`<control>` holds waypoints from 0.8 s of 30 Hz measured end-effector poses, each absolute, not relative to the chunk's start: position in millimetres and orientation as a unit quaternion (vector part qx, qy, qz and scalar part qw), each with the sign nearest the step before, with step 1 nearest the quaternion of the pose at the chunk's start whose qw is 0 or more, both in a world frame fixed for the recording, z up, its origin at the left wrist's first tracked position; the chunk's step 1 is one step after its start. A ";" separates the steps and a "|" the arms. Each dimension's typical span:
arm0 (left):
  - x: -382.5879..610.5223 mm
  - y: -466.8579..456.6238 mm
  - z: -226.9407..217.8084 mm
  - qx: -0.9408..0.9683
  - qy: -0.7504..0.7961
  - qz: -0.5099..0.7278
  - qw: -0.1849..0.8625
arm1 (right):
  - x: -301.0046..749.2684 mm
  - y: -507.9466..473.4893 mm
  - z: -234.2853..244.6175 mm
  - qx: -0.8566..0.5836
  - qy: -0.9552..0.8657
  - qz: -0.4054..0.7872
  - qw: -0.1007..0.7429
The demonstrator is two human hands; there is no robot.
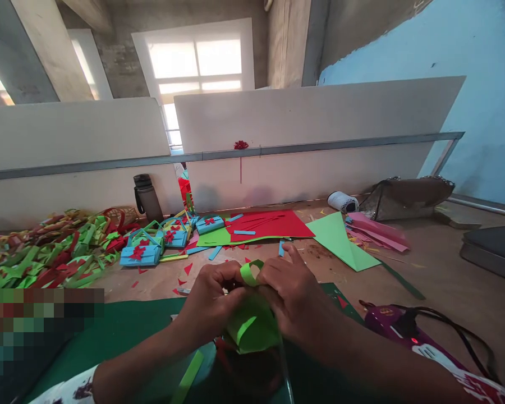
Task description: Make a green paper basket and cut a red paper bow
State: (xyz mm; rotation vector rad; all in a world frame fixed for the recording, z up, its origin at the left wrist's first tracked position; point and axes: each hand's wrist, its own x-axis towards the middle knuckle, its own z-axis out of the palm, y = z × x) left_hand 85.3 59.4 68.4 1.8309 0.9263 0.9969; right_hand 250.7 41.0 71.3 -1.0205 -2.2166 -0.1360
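Observation:
My left hand (pixel 212 300) and my right hand (pixel 290 289) meet at the middle, both closed on a bright green paper piece (pixel 252 328). At its top a narrow green paper strip (pixel 248 273) curves into a loop between my fingertips. The index finger of my right hand sticks up. Below, the paper bulges outward, with a curved flap on its front. Where the fingers pinch, the join is partly hidden. A loose green strip (pixel 189 376) lies below my left hand on the dark green mat (pixel 143 320).
Small blue paper bags (pixel 141 255) with red bows stand behind my left hand, beside a heap of paper strips (pixel 63 252) and a dark bottle (pixel 148 196). Red sheets (pixel 273 224) and a folded green sheet (pixel 340 241) lie behind. A purple corded device (pixel 387 322) lies right.

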 end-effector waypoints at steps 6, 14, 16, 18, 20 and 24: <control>86.0 58.0 70.3 0.743 0.379 0.408 0.371 | 250.1 43.8 69.9 -0.386 -0.848 -0.072 0.357; 87.4 58.1 63.3 0.767 0.388 0.396 0.324 | 249.6 45.6 61.4 -0.383 -0.854 -0.107 0.335; 87.4 57.5 63.3 0.766 0.382 0.401 0.328 | 249.7 46.1 61.6 -0.385 -0.855 -0.110 0.328; 87.0 57.2 63.6 0.763 0.372 0.408 0.336 | 249.9 46.2 64.0 -0.386 -0.859 -0.106 0.319; 86.2 57.2 63.9 0.755 0.369 0.413 0.352 | 250.1 45.4 68.1 -0.384 -0.863 -0.097 0.312; 84.8 57.2 63.8 0.726 0.366 0.419 0.405 | 250.4 41.2 76.1 -0.375 -0.866 -0.078 0.323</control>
